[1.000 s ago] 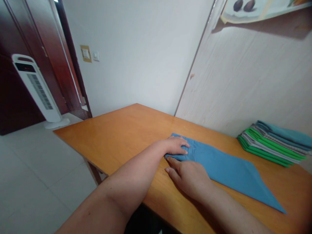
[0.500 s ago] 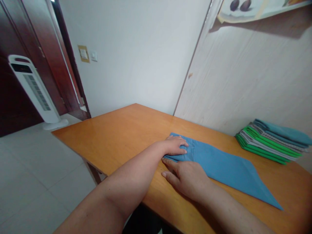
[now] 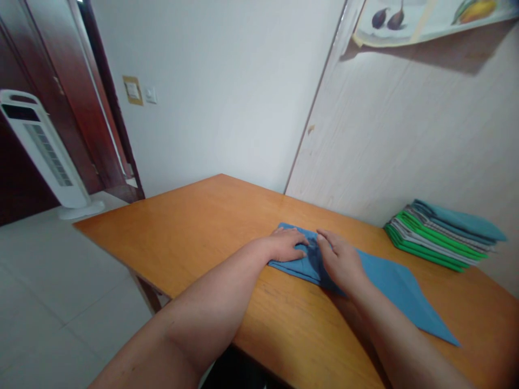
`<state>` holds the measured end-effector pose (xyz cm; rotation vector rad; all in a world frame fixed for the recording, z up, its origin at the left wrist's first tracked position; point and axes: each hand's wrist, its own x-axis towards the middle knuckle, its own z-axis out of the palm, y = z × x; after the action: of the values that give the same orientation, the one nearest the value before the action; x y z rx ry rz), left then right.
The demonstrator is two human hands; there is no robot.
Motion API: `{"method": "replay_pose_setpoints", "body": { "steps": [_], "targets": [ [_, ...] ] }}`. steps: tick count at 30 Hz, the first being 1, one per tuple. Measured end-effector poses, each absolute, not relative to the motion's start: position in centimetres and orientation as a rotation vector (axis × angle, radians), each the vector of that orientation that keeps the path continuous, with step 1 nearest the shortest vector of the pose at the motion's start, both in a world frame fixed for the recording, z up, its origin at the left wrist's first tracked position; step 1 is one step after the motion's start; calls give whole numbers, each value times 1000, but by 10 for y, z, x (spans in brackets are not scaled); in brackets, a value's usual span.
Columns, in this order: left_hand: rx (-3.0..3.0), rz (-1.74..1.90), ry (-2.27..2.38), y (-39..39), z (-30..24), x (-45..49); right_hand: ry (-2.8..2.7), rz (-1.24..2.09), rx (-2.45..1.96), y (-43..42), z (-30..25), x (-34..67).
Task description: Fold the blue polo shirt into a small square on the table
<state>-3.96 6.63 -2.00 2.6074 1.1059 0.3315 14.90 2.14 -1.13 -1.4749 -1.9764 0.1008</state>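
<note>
A blue cloth [image 3: 389, 275] lies folded into a long strip on the table, its right end running out to a slanted point. My left hand [image 3: 288, 244] rests flat on the cloth's left end with the fingers spread, pressing on the folded layers. Over the middle of the strip is my right hand [image 3: 340, 259], its fingers stretched out toward the far edge and holding nothing that I can see. Its palm side is hidden, so I cannot tell how firmly it touches the fabric.
The wooden table [image 3: 194, 227] meets the wall at the back. To the right stands a stack of folded cloths [image 3: 438, 237] in green, grey and blue. A white tower fan [image 3: 44, 151] stands on the floor at the left, and a fruit picture [image 3: 430, 21] hangs above.
My right hand has moved from the cloth's near left corner up and to the right, over the strip. The left hand stays on the left end. The view has shifted slightly right.
</note>
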Motion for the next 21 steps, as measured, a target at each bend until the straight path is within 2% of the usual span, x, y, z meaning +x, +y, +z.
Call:
{"method": "replay_pose_setpoints", "body": {
  "steps": [9,14,21],
  "targets": [
    [2461,435,1093,70,-25,-44,-2379,102,-1907,28,-28,143],
    [2184,681,1038,74,-30,-47,-2405,135,-1963,30,-30,147],
    [2079,919,1349,71,-20,-63,-2383,184,-1998,34,-33,146]
  ]
}}
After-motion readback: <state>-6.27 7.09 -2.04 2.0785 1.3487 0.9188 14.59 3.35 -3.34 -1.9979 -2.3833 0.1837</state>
